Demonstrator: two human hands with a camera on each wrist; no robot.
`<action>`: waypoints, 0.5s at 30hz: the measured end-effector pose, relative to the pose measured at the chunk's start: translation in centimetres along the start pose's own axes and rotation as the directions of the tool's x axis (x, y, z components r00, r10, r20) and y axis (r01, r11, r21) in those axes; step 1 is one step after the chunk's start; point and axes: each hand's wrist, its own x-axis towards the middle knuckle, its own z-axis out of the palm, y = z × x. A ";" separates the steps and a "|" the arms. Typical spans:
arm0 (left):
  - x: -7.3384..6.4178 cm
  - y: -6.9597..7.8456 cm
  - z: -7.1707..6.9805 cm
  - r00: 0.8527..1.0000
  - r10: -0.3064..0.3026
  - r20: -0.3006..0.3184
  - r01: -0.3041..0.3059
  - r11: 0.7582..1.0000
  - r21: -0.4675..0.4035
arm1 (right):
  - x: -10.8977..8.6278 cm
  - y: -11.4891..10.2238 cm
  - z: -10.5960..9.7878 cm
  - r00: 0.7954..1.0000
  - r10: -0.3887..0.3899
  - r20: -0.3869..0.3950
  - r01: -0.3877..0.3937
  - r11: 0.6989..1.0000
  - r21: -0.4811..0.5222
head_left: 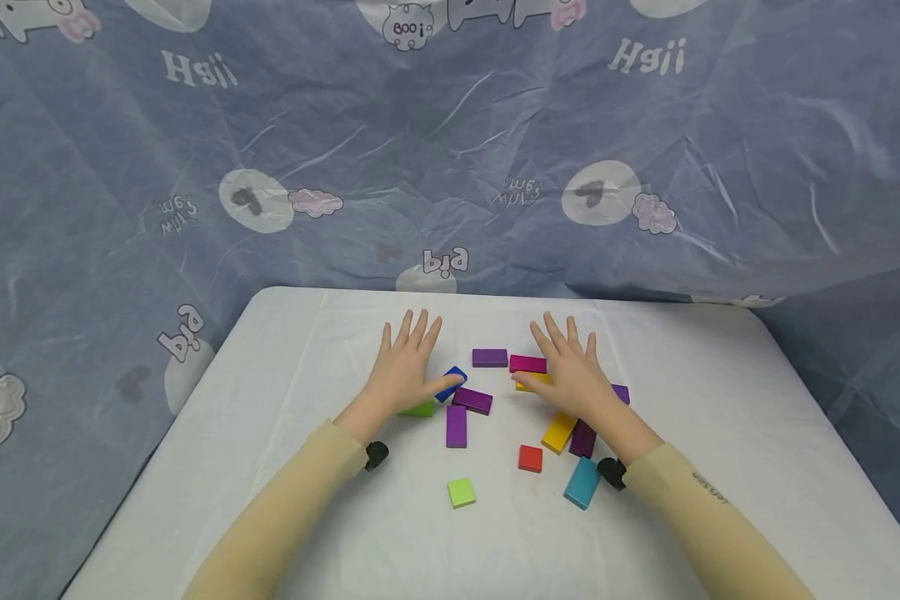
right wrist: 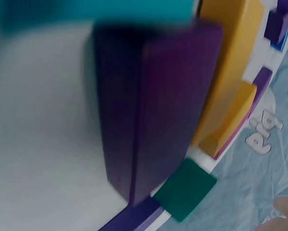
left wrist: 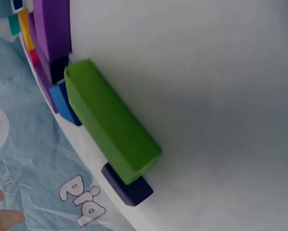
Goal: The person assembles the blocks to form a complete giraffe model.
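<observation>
In the head view, both hands are over the table with fingers spread, holding nothing. The left hand [head_left: 399, 371] is beside a blue block [head_left: 446, 392], its thumb overlapping the block. A green block [head_left: 420, 409] lies near that wrist and looks large in the left wrist view, with a dark block [left wrist: 127, 187] by its end. Under the thumb of the right hand [head_left: 579, 382] shows a yellow block [head_left: 523, 387], next to a magenta block [head_left: 528, 364]. Near the right wrist are a dark purple block [head_left: 582, 439] and another yellow block [head_left: 558, 432]. The right wrist view also shows a dark green block [right wrist: 185, 190].
Between the hands lie several purple blocks [head_left: 457, 427] on the white table [head_left: 330, 533]. Closer to the person are a red block [head_left: 530, 458], a lime block [head_left: 461, 492] and a teal block [head_left: 582, 483]. A printed grey-blue sheet [head_left: 420, 125] hangs behind the table.
</observation>
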 end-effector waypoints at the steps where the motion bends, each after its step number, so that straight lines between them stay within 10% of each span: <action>1: -0.3 0.1 0.1 1.000 0.012 -0.005 -0.012 1.000 0.010 | -0.1 -0.2 0.2 1.000 -0.011 0.004 0.011 1.000 -0.006; 15: -2.7 1.3 1.5 0.992 0.124 -0.016 -0.123 0.991 0.060 | -1.5 -2.1 1.9 0.989 -0.136 0.056 0.135 0.991 0.005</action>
